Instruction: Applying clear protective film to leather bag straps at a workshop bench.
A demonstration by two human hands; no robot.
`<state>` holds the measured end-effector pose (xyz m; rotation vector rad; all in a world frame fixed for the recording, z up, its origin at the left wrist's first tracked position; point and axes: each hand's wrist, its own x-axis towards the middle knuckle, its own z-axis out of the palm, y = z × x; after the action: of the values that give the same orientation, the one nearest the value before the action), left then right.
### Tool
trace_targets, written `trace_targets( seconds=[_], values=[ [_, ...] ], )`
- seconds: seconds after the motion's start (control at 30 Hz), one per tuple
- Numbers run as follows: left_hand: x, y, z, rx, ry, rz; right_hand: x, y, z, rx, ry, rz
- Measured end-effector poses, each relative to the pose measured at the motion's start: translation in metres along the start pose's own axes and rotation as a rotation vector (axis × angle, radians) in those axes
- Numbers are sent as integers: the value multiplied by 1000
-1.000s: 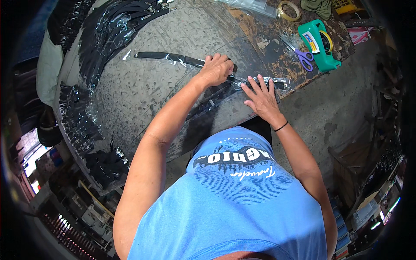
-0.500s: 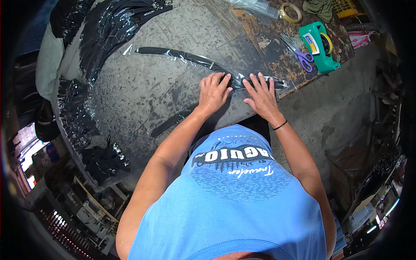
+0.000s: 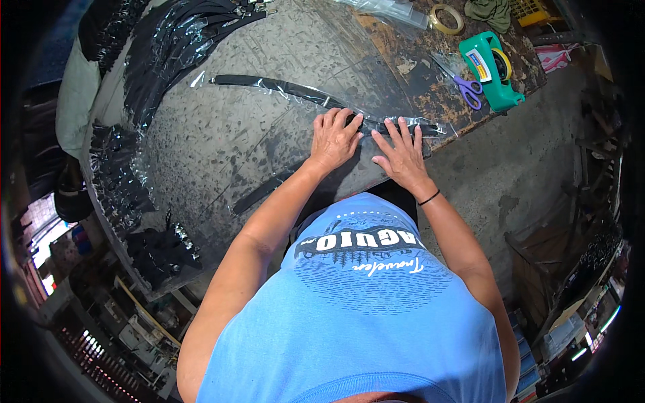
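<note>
From that worker's head, a wide fisheye camera looks steeply down, close over the blue printed T-shirt (image 3: 363,329), onto the worktable (image 3: 215,154) just beyond.

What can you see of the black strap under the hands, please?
The strap is long, narrow and black, of unclear material, in clear, glinting plastic. A small shiny piece shows just beyond the left hand. The strap lies on the table, curving gently from its far left end toward the right edge. The left hand and right hand touch it, partly hiding its middle.
</note>
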<state>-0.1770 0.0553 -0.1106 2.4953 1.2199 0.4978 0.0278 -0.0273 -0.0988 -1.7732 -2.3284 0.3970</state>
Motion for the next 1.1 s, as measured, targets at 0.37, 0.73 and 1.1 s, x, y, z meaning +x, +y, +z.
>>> trace_targets(
  seconds=[0.37, 0.73, 1.1],
  values=[
    [1, 2, 0, -42, 9, -27, 7, -5, -3, -6, -35, 53],
    [-28, 18, -10, -10, 5, 45, 11, -7, -5, 24, 28, 30],
    [-30, 27, 2, 69, -122, -29, 18, -4, -10, 34, 30, 34]
  ],
)
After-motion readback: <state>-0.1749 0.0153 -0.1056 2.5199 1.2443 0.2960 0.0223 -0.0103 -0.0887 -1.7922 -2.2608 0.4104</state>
